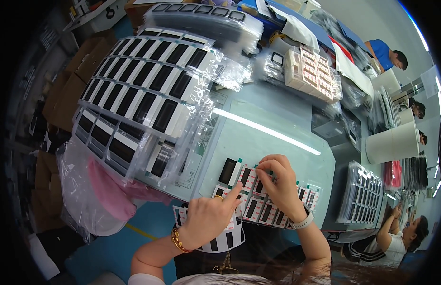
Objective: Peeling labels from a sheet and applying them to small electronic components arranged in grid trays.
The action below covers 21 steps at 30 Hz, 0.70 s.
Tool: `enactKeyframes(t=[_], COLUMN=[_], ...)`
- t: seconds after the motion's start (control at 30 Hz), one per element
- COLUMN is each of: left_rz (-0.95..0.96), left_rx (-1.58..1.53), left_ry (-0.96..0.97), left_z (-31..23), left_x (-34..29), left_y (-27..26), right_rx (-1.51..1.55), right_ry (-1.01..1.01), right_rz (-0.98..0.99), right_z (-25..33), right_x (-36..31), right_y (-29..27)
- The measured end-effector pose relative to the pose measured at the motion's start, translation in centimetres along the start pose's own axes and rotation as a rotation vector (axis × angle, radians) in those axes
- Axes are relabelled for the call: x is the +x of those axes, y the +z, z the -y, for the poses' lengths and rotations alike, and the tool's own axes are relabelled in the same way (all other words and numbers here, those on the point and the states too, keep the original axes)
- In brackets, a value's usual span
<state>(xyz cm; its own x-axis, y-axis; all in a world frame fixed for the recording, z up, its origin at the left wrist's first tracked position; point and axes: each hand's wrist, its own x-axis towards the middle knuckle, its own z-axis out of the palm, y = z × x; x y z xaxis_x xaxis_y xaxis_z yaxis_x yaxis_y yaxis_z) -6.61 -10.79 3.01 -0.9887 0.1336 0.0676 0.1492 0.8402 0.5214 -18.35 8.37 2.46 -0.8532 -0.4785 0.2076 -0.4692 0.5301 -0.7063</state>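
Small flat panels with dark windows lie in two rows on the pale green mat point(277, 133) in front of me. One dark panel point(228, 171) with a white strip and a green tab sits at the left end of the far row. Beside it is a panel framed in red-printed white backing point(248, 178). My left hand point(208, 218) rests its stretched index finger at this panel's near edge, other fingers loosely bent. My right hand point(281, 185) hovers just right, thumb and index finger pinched together above the far row. Whatever is in the pinch is too small or hidden.
Clear trays of dark panels point(149, 78) are stacked at the left. Another tray stack point(360, 192) stands at the right. Red-printed pieces fill a block point(315, 71) at the back. A white sheet with dark windows point(225, 241) hangs below the table edge. Co-workers sit at the right.
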Motion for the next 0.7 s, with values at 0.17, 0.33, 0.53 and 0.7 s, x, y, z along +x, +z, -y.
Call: enactKeyframes(t=[0.17,0.33,0.53,0.7], left_rz=[0.036,0.01,-0.119,-0.075], left_rx=[0.022,0.056,-0.296,-0.584], left_ry=[-0.026,0.012,0.022,-0.008], left_z=[-0.2,0.1,-0.4,-0.2], left_x=[0.3,1.3,0.8,-0.3], left_y=[-0.3,-0.1,-1.7,-2.6], right_rx=[-0.01,-0.371,0.283,0.584], right_ry=[-0.01,-0.141,0.089,0.288], right_rz=[0.004,-0.072,0.232,0.497], right_z=[-0.2,1.5,3.1,4.8], right_x=[0.2,0.7,-1.1,-2.4], right_y=[0.3,0.3,-2.1,-3.1])
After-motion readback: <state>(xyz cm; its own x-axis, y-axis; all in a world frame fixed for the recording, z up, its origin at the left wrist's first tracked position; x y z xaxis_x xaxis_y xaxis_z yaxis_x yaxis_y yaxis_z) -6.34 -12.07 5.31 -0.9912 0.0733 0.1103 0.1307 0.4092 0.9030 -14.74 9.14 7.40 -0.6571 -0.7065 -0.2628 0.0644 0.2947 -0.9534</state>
